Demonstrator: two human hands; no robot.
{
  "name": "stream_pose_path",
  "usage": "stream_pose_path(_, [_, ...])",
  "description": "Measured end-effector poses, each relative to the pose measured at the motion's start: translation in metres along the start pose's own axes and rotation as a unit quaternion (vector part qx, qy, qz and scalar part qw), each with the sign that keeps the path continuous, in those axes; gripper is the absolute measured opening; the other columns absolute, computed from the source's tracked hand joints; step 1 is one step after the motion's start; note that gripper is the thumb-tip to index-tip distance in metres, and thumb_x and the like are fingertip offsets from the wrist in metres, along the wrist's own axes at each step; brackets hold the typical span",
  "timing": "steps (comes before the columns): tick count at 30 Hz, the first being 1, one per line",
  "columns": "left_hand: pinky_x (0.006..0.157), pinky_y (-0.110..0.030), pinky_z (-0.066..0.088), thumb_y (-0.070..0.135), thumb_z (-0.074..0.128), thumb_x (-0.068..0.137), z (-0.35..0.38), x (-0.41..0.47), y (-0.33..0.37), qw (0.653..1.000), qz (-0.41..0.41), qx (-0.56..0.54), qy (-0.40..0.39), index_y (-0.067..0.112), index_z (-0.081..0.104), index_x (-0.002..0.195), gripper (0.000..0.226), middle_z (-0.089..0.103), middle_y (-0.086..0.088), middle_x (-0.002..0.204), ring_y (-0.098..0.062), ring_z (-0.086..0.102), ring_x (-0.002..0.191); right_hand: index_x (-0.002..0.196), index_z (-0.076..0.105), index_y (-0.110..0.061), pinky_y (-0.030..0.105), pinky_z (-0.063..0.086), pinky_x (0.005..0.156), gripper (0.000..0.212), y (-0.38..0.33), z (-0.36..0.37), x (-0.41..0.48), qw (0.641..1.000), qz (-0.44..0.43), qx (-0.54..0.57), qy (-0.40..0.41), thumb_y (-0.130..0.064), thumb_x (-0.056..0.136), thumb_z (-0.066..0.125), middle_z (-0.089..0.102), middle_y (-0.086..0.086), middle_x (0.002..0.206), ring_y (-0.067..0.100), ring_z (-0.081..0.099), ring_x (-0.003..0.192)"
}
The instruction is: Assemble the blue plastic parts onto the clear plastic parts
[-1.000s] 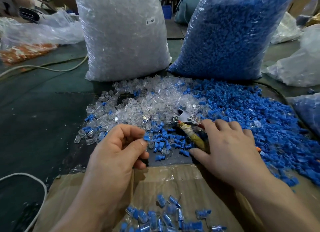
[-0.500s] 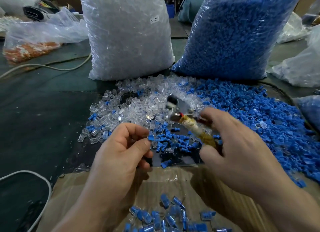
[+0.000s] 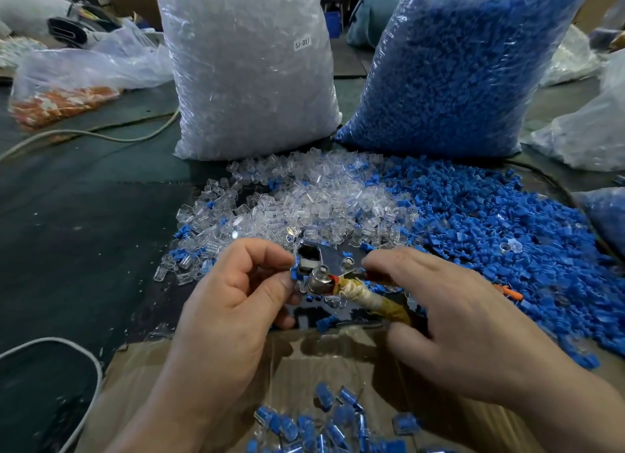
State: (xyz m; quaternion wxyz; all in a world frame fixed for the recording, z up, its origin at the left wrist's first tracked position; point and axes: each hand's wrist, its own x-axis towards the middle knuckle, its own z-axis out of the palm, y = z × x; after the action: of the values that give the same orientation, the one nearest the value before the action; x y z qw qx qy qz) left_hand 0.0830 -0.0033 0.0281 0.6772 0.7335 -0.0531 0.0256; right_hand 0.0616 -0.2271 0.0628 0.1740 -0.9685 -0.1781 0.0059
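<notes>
A blue part (image 3: 296,272) held up to a metal tool (image 3: 326,266) above the worktop (image 3: 84,232).
The left hand (image 3: 233,297) pinches the part between thumb and forefinger, right at the tool's head; the right hand (image 3: 466,320) is curled round its taped handle. Beyond them lie loose clear parts (image 3: 314,198) — a blue heap (image 3: 490,222) just to their right — and nearest sits a cardboard box (image 3: 338,354) holding joined pieces (image 3: 324,422).

left hand (image 3: 233,300): bare; right hand (image 3: 466,320): bare; forearms (image 3: 162,405): bare

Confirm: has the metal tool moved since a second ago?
Yes: the metal tool moved leftward and away from the clear bag, meeting the left hand.
</notes>
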Motion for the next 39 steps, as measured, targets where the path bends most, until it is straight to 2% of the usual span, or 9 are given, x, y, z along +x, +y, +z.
stream_pose_path(9, [0.055,-0.026,0.057,0.003,0.064,0.09,0.003,-0.001,-0.002,1.0,0.007,0.016,0.002,0.036,0.07,0.084,0.034,0.072,-0.001,0.079,-0.013,0.067,0.064,0.145,0.034,-0.041,0.008,0.018,0.101,0.07,0.002,0.001,0.001,1.0,-0.013,-0.013,0.003,-0.056,0.076,0.034,0.045,-0.03,0.138,-0.01,0.035,0.125])
stream_pose_path(13, [0.054,-0.023,0.055,0.021,0.065,0.079,0.003,0.0,0.0,1.0,-0.001,-0.019,-0.007,0.034,0.071,0.086,0.016,0.072,-0.002,0.077,-0.013,0.068,0.064,0.147,0.031,-0.042,0.008,0.016,0.101,0.072,0.005,0.003,0.002,1.0,-0.016,-0.013,0.006,-0.055,0.075,0.034,0.042,-0.031,0.14,-0.012,0.032,0.126])
stream_pose_path(17, [0.056,-0.025,0.056,0.004,0.065,0.09,0.002,0.0,-0.003,1.0,0.006,0.01,0.0,0.034,0.071,0.088,0.03,0.071,0.0,0.078,-0.013,0.068,0.066,0.145,0.036,-0.039,0.011,0.016,0.103,0.071,0.003,0.006,0.004,0.999,-0.019,-0.027,0.012,-0.054,0.075,0.036,0.047,-0.028,0.138,-0.007,0.037,0.123])
stream_pose_path(21, [0.056,-0.026,0.058,0.004,0.064,0.091,0.004,-0.001,-0.004,1.0,-0.003,0.03,0.007,0.036,0.071,0.088,0.032,0.072,0.0,0.081,-0.014,0.069,0.067,0.139,0.047,-0.035,0.024,0.042,0.096,0.068,0.001,0.006,0.005,0.999,-0.018,-0.025,0.024,-0.054,0.075,0.037,0.06,-0.021,0.122,0.006,0.055,0.109])
stream_pose_path(24, [0.056,-0.025,0.058,0.002,0.064,0.091,0.005,-0.001,-0.001,0.999,0.002,0.036,0.01,0.036,0.071,0.089,0.035,0.073,0.0,0.081,-0.013,0.07,0.066,0.134,0.05,-0.036,0.034,0.049,0.088,0.065,0.0,0.006,0.007,0.999,-0.02,-0.015,0.028,-0.054,0.073,0.035,0.063,-0.02,0.114,0.01,0.059,0.101])
stream_pose_path(27, [0.056,-0.024,0.057,0.001,0.064,0.092,0.007,-0.002,0.0,0.999,0.002,0.031,0.028,0.036,0.071,0.087,0.036,0.072,-0.001,0.078,-0.013,0.069,0.064,0.133,0.044,-0.042,0.027,0.046,0.087,0.06,0.003,0.009,0.004,0.999,-0.018,-0.008,0.028,-0.054,0.074,0.038,0.06,-0.022,0.115,0.006,0.056,0.102])
stream_pose_path(30, [0.056,-0.02,0.056,0.002,0.064,0.092,0.002,-0.002,0.004,0.998,-0.006,0.039,0.048,0.036,0.07,0.087,0.035,0.072,-0.001,0.075,-0.013,0.068,0.062,0.13,0.035,-0.048,0.016,0.033,0.084,0.055,0.012,0.013,0.004,0.998,0.016,-0.039,0.05,-0.057,0.076,0.037,0.056,-0.025,0.117,0.0,0.05,0.1])
stream_pose_path(35, [0.054,-0.013,0.052,0.012,0.067,0.089,-0.005,-0.008,0.009,0.971,-0.017,0.213,-0.111,0.04,0.067,0.087,0.028,0.071,0.007,0.075,-0.008,0.064,0.057,0.133,0.044,-0.042,0.036,0.033,0.093,0.053,0.03,0.018,0.017,0.989,0.075,-0.108,0.062,-0.047,0.083,0.057,0.043,-0.019,0.138,0.016,0.04,0.113])
stream_pose_path(39, [0.063,-0.024,0.057,0.029,0.065,0.087,-0.007,-0.009,0.012,0.931,0.003,0.296,-0.214,0.046,0.064,0.093,0.017,0.072,0.014,0.081,-0.008,0.067,0.065,0.125,0.056,-0.037,0.041,0.032,0.089,0.042,0.035,0.023,0.02,0.987,0.076,-0.119,0.082,-0.049,0.085,0.061,0.047,-0.019,0.138,0.021,0.042,0.113])
